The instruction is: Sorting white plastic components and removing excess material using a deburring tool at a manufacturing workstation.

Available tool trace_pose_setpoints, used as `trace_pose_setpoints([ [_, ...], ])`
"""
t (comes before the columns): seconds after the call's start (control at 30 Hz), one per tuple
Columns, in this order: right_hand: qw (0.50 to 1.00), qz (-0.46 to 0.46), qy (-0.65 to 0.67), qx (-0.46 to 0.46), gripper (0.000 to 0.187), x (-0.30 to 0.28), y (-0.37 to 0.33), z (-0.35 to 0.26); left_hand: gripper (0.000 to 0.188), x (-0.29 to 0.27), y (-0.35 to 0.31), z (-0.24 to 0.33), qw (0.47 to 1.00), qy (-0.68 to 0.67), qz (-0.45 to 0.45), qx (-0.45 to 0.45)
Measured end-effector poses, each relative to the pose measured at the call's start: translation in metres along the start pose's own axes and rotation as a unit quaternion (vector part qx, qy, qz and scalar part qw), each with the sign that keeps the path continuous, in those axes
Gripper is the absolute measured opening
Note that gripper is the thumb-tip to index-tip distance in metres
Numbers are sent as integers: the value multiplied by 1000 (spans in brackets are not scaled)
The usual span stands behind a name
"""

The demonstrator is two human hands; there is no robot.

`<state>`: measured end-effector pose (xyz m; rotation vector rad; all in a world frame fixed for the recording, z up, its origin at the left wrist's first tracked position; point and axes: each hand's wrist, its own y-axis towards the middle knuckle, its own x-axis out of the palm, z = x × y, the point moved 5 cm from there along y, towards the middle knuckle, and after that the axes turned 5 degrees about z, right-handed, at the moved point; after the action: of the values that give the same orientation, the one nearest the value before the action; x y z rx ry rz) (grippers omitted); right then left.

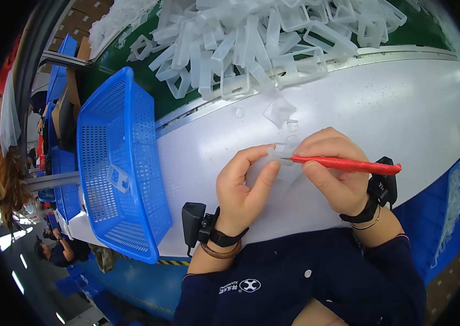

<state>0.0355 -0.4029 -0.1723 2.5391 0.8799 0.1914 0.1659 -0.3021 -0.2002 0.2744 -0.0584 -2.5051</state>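
Right hand (344, 187) pinches slim red pointed tool (344, 164), left hand (243, 187) pinches translucent plastic piece (280, 153), right of blue perforated plastic basket (151, 157). Likely trimming; next stroke needs steady grip.

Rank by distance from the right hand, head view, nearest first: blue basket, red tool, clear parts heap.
1. Red tool: in the right hand.
2. Heap: ahead, at the top.
3. Basket: left, past the left hand.

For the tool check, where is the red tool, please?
In the head view, right of centre, the red tool is in the right hand, tip toward the left hand.
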Motion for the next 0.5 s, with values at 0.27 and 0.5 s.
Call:
trace_pose_setpoints([
  [0.27,999,3,26,47,10,4,-8,12,20,3,-9,-1,999,-9,-20,-32],
  [0.5,996,-7,47,71,10,6,-8,14,18,2,-9,-1,998,7,-62,-11],
])
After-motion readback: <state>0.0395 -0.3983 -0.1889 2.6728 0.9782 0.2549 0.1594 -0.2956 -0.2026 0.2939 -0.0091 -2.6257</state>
